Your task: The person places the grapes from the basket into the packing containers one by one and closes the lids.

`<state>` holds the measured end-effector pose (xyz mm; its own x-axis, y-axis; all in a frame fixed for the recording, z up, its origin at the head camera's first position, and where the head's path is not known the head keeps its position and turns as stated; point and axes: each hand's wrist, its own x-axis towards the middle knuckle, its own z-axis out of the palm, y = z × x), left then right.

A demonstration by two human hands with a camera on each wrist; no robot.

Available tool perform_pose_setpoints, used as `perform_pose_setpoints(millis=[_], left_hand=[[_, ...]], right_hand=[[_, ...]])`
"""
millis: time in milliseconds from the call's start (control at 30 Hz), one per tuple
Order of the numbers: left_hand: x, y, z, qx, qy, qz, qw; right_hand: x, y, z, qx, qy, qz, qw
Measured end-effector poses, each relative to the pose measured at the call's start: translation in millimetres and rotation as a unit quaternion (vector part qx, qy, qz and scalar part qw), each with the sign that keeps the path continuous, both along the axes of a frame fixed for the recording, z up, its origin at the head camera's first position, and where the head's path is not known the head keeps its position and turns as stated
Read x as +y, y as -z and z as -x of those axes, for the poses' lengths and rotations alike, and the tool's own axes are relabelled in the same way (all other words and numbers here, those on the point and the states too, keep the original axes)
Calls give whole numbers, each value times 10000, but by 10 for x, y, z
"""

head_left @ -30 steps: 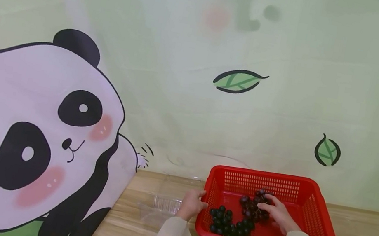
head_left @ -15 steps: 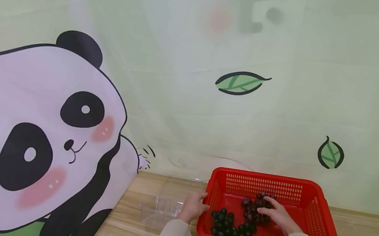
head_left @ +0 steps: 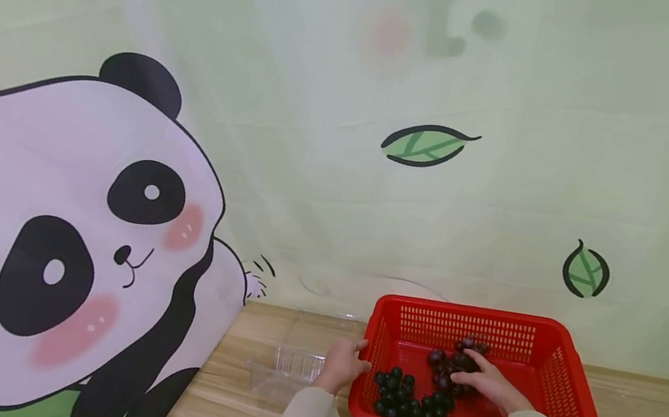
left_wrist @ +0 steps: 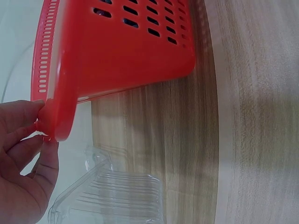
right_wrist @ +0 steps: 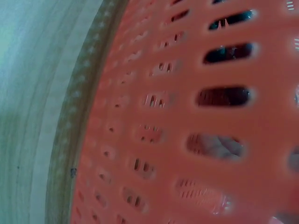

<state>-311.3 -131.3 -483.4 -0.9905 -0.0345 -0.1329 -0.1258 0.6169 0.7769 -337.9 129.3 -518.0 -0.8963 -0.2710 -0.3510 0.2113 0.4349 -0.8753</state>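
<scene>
Left hand: the left hand (head_left: 341,365) pinches the rim of the red basket (head_left: 553,333) at its left corner; the wrist view shows the fingers (left_wrist: 25,123) curled about the rolled edge, thumb side above.
Right hand: the right hand (head_left: 488,382) lies inside the basket, fingers curved over a reddish grape bunch (head_left: 448,364) near the back wall; whether they have closed under it I cannot tell.
Where the fruit is: a second, darker bunch (head_left: 409,398) sits on the basket floor, nearer the front left.
How it will handle: I'd judge the grapes soft, smooth-skinned and quick to drop off the stem; better cupped from beneath or lifted by the main stalk than squeezed.
Basket: light, slightly bendy plastic.
Nearby: a clear plastic clamshell (left_wrist: 117,200) lies just beside the basket on the wooden table (head_left: 247,415).
</scene>
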Motion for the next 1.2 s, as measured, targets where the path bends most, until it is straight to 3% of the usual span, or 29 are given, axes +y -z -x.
perform_pose_setpoints(millis=[200,600,1200], left_hand=[[-2,-12,-10,-52,-23,-77,10000],[10,-15,-3,-112,-68,-69,9999],[12,-27,1,-23,-9,-48,10000]], right_hand=[[-5,29,1,-25,-9,-64,10000],[-1,73,17,345,93,-305,9989],[-4,88,17,544,241,-290,9978]])
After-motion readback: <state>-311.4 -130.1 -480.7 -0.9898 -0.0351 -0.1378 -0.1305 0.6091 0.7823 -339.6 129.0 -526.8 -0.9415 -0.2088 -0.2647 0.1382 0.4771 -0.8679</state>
